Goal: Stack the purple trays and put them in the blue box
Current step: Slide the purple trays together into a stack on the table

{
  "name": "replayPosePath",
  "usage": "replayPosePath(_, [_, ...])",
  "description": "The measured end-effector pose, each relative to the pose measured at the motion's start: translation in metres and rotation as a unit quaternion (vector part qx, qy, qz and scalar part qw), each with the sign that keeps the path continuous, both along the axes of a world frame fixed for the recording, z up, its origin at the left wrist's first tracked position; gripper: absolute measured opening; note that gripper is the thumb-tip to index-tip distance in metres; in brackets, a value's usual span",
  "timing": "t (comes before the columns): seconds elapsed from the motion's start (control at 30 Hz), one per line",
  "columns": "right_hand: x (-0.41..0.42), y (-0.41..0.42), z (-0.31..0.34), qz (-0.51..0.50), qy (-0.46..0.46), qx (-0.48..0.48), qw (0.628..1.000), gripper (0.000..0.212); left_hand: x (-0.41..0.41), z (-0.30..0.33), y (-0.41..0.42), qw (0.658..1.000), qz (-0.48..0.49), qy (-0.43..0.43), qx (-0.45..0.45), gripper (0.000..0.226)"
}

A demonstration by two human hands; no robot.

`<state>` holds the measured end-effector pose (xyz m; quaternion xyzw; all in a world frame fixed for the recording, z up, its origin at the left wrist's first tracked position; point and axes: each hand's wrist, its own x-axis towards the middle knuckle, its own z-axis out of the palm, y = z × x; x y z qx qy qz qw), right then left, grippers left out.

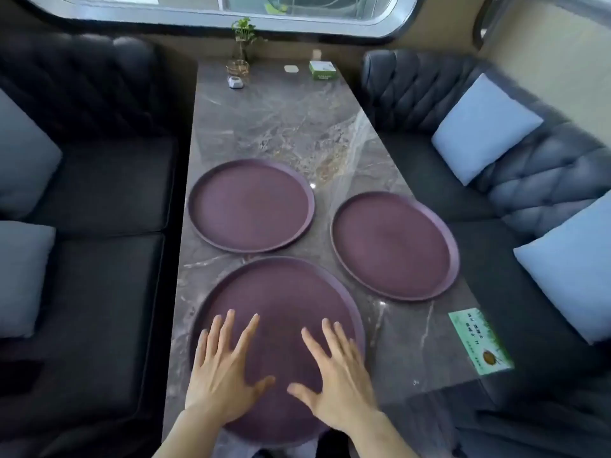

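Running lengthwise away from the camera, a grey marbled table (pixel 297 127) is flanked by two dark tufted sofas, one on the left (pixel 99 193) and one on the right (pixel 496 153), beneath a rounded window frame (pixel 231 18) at the far end. Four pale cushions are counted: two on the left sofa (pixel 23 153) (pixel 20 276) and two on the right sofa (pixel 484 127) (pixel 568 276). Three round purple trays are laid flat and unstacked on the table: the nearest tray (pixel 281 292) at the front edge, a second tray (pixel 251 206) beyond it to the left, and a third tray (pixel 393 246) to the right, its rim reaching the table's right edge. The three trays are set close together, and whether the rims touch cannot be told. No blue box is seen in this view. Two bare hands are spread over the nearest tray, the left hand (pixel 221 375) and the right hand (pixel 337 381), each with fingers splayed wide and palm down, nothing being gripped; whether the palms rest on the tray or hover above it cannot be told. Nothing is placed between the hands and the other two trays. A green printed card (pixel 479 342) is laid at the table's right edge, near the third tray. At the far end, well apart from the trays, a small green box (pixel 322 70), a potted sprig in a glass vase (pixel 243 44), a small white object (pixel 235 82) and a pale flat piece (pixel 291 69) are gathered.
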<state>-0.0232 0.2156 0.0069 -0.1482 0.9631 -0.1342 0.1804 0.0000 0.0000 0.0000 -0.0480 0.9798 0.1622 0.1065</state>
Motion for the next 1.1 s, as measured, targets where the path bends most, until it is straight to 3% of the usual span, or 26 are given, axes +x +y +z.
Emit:
replayPosePath(0.13, [0.014,0.012,-0.022,0.003,-0.021,0.009,1.000,0.098,0.007,-0.016,0.004,0.993,-0.036,-0.106,-0.035,0.135])
replayPosePath(0.27, [0.013,0.027,-0.033,-0.002,0.020,0.013,1.000,0.094,0.003,-0.020,0.015,0.991,-0.047,-0.113,-0.049,0.133])
replayPosePath(0.4, [0.005,0.043,-0.031,-0.031,0.015,0.001,0.999,0.089,-0.007,-0.025,0.032,0.994,-0.054,-0.090,-0.028,0.131])
replayPosePath(0.53, [-0.004,0.058,-0.028,-0.044,-0.001,-0.005,0.999,0.084,-0.015,-0.030,0.049,0.993,-0.049,-0.079,-0.068,0.136])
replayPosePath(0.6, [-0.009,0.058,-0.026,-0.067,0.000,-0.033,0.997,0.077,-0.021,-0.028,0.052,0.995,-0.031,-0.069,-0.066,0.126])
replayPosePath(0.73, [-0.031,0.072,-0.015,-0.175,0.078,-0.102,0.976,0.050,-0.052,-0.010,0.070,0.999,-0.004,0.015,-0.033,0.053])
replayPosePath(0.8, [-0.051,0.091,-0.004,-0.229,0.111,-0.118,0.960,0.036,-0.076,0.006,0.083,0.999,0.027,0.035,0.020,0.036])
replayPosePath(0.9, [-0.085,0.126,0.014,-0.320,0.099,-0.106,0.936,0.034,-0.117,0.019,0.102,0.987,0.091,0.029,0.127,0.026])
replayPosePath(1.1, [-0.163,0.201,0.031,-0.446,0.040,-0.123,0.886,0.028,-0.213,0.023,0.131,0.965,0.143,0.014,0.217,0.031])
